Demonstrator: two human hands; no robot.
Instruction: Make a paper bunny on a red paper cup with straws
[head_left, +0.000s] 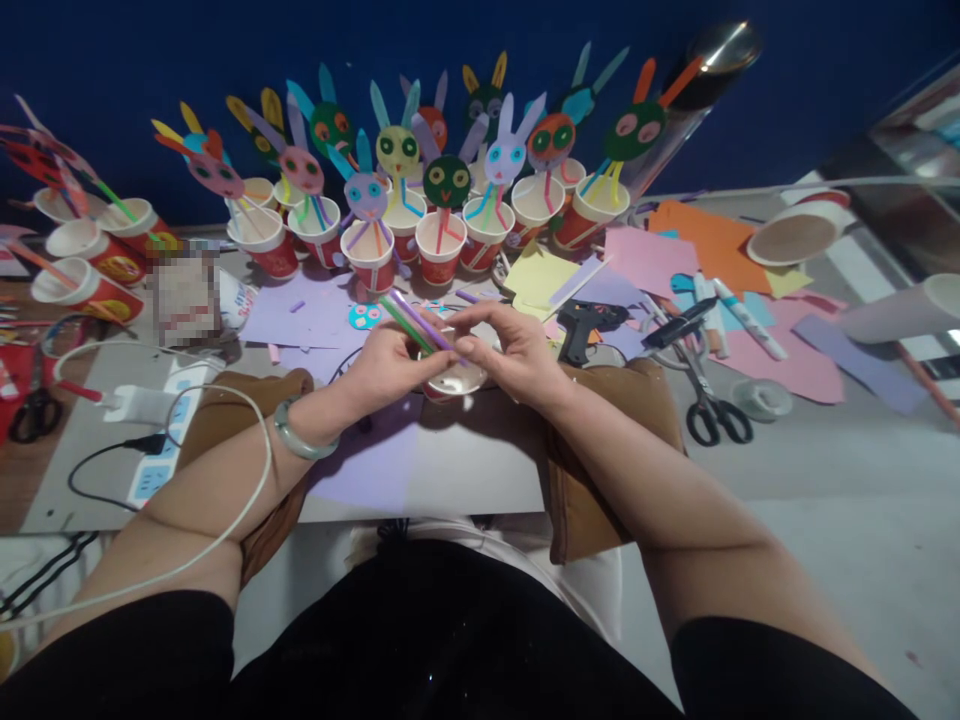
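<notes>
Here you are with a small bunch of straws [420, 330], green and purple, right in the middle, slanting up to the far left over the near edge of the table. Your left hand [379, 370] has it clamped, thumb pressed against the fingers, a pale bangle [300, 432] round that wrist. Your right hand [517, 352] comes in from the other side, fingers curved and slightly apart, thumb tip right by the straws' lower end; whether it pinches them, you can't tell from here. Just below both hands sits a paper cup [455, 382], partly hidden. Beyond them, a crowd of red-and-white cups [442, 258] carries long-eared paper faces [448, 182] on straw stems. To your right lie a black glue gun [589, 328], scissors [705, 395] and a tape roll [761, 399]; to the left, a power strip [169, 430].
</notes>
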